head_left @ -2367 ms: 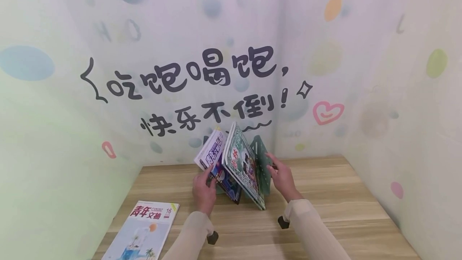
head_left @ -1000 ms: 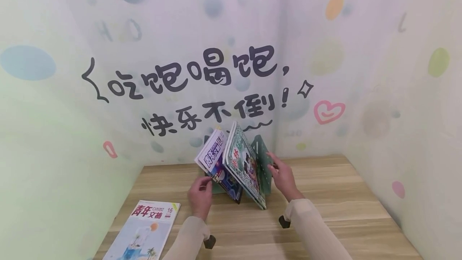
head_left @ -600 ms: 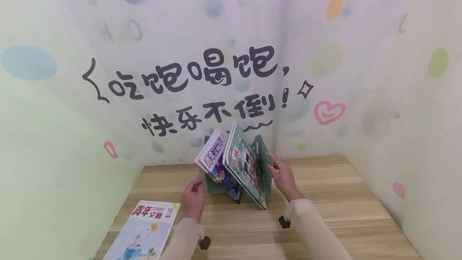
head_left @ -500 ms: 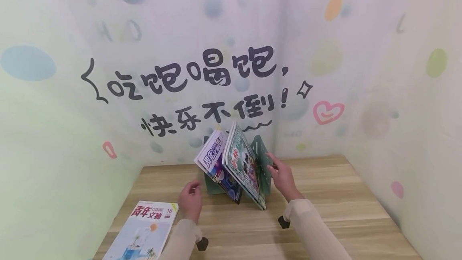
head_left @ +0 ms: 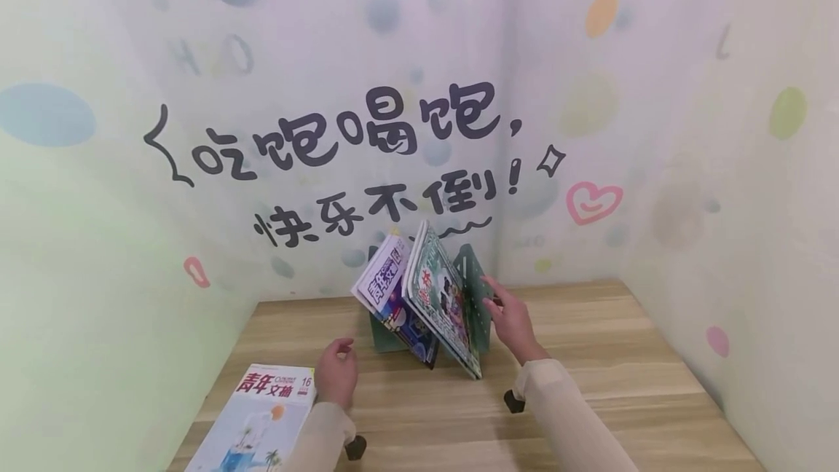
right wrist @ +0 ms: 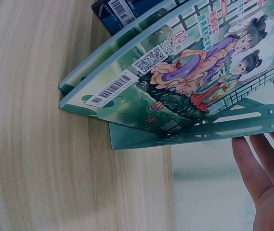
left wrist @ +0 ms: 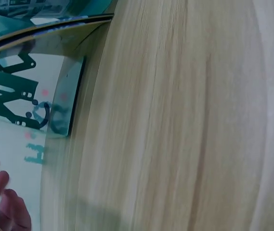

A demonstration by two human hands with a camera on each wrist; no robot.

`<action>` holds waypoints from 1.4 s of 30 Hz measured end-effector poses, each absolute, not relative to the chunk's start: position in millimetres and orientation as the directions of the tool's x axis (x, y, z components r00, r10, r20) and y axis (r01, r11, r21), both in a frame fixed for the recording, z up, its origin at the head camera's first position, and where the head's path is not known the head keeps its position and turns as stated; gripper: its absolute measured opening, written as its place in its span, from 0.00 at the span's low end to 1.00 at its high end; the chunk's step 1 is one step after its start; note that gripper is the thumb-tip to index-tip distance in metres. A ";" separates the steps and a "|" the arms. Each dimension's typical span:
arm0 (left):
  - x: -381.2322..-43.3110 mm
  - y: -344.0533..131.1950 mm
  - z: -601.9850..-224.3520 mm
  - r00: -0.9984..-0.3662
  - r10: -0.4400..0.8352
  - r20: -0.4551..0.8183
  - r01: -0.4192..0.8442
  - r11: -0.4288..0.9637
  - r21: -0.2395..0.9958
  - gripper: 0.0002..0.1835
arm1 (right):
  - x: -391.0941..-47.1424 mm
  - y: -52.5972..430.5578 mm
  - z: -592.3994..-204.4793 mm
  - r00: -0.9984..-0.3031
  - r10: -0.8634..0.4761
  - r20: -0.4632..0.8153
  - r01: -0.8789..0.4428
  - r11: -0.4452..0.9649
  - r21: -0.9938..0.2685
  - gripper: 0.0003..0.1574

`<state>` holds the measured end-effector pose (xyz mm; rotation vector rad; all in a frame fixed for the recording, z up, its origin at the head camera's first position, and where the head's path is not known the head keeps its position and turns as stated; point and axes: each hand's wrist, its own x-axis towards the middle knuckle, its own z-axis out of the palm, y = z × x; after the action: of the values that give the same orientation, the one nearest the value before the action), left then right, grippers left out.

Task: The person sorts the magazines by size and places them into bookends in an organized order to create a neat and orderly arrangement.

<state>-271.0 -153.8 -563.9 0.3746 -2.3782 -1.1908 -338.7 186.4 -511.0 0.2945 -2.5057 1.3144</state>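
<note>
A green metal bookend [head_left: 481,304] stands toward the back of the table with several magazines leaning in it. A green illustrated magazine [head_left: 440,293] tilts left at the top, and a white-and-purple magazine [head_left: 387,279] leans farther left. The extended fingers of my right hand [head_left: 514,323] touch the outer face of the bookend's right panel, as the right wrist view also shows. My left hand [head_left: 337,374] holds nothing, fingers loosely bent, beside the top right corner of a flat magazine [head_left: 262,414] with red title characters. Cutouts in the bookend's left panel [left wrist: 11,91] show in the left wrist view.
The wooden tabletop [head_left: 623,392] meets pale printed walls [head_left: 367,35] at the back and on both sides. Bare wood lies between the flat magazine and the bookend, and to the right of my right forearm.
My left hand has come off the white-and-purple magazine and moved left and nearer, to the flat magazine's corner. My right hand stays at the bookend, and the leaning magazines have held their tilt.
</note>
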 end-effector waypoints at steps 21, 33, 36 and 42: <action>-256.6 -197.7 -568.2 -0.894 -0.418 0.161 -0.230 0.737 0.635 0.24 | -337.9 189.0 -510.2 -0.915 -0.053 0.400 -0.359 0.559 -0.747 0.29; -246.3 -213.8 -565.8 -0.913 -0.385 0.135 -0.255 0.797 0.548 0.24 | -337.7 189.3 -511.1 -0.924 -0.053 0.380 -0.342 0.563 -0.753 0.30; -245.9 -217.7 -568.0 -0.915 -0.383 0.129 -0.262 0.806 0.531 0.25 | -337.8 189.0 -511.0 -0.917 -0.053 0.395 -0.354 0.563 -0.747 0.29; -247.2 -223.5 -572.9 -0.912 -0.381 0.151 -0.260 0.824 0.504 0.26 | -338.8 189.0 -510.9 -0.912 -0.062 0.405 -0.368 0.559 -0.743 0.30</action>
<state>-247.2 -223.5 -572.9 0.4936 -2.7614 -0.7119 -338.8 189.0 -510.9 0.3526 -2.4641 1.2873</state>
